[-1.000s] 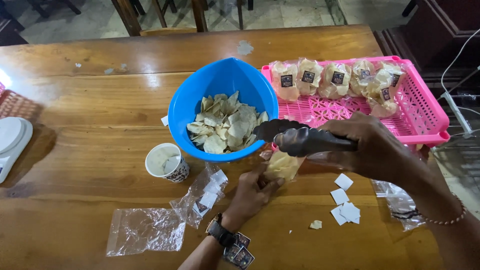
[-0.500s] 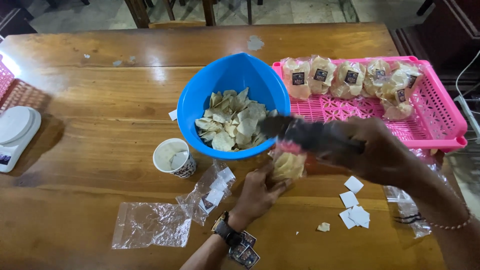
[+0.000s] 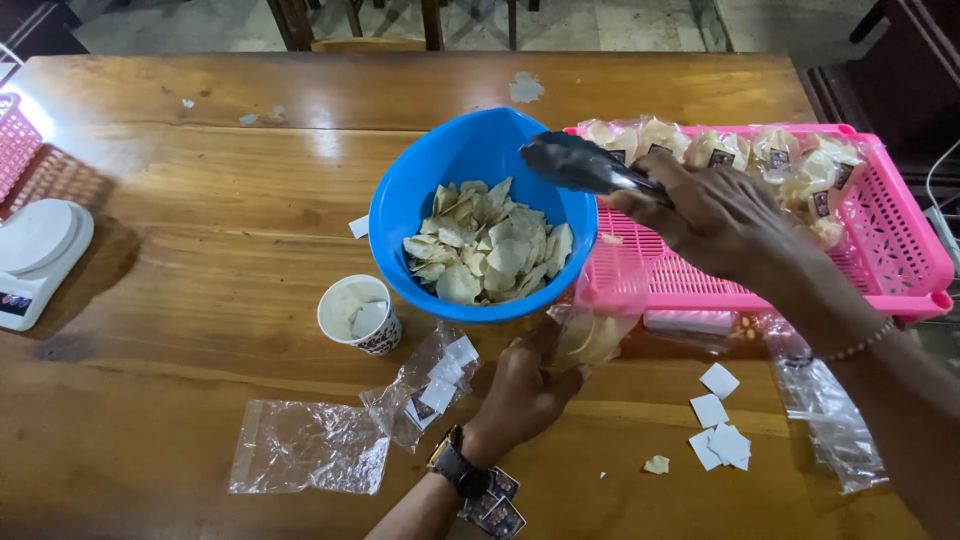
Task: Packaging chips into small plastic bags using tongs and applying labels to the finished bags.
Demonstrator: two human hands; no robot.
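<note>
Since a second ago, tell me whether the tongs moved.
Yes. The tongs in the right hand rose from the bowl's near rim to above the blue bowl.

Wooden table (image 3: 200, 200) under blue bowl (image 3: 430, 180), pink tray (image 3: 900, 250), paper cup (image 3: 358, 315), scale (image 3: 40, 255).

We saw a white kitchen scale (image 3: 38, 255) at the left edge of the wooden table (image 3: 200, 200), with a pink mesh basket (image 3: 18, 140) behind it. A paper cup (image 3: 360, 315) holding white slips stood near the middle. An empty clear bag (image 3: 305, 460) lay flat in front, and another clear bag (image 3: 425, 390) of small labels lay beside it. Loose white paper squares (image 3: 718, 420) were scattered to the right, near a crumpled clear bag (image 3: 830, 420).
</note>
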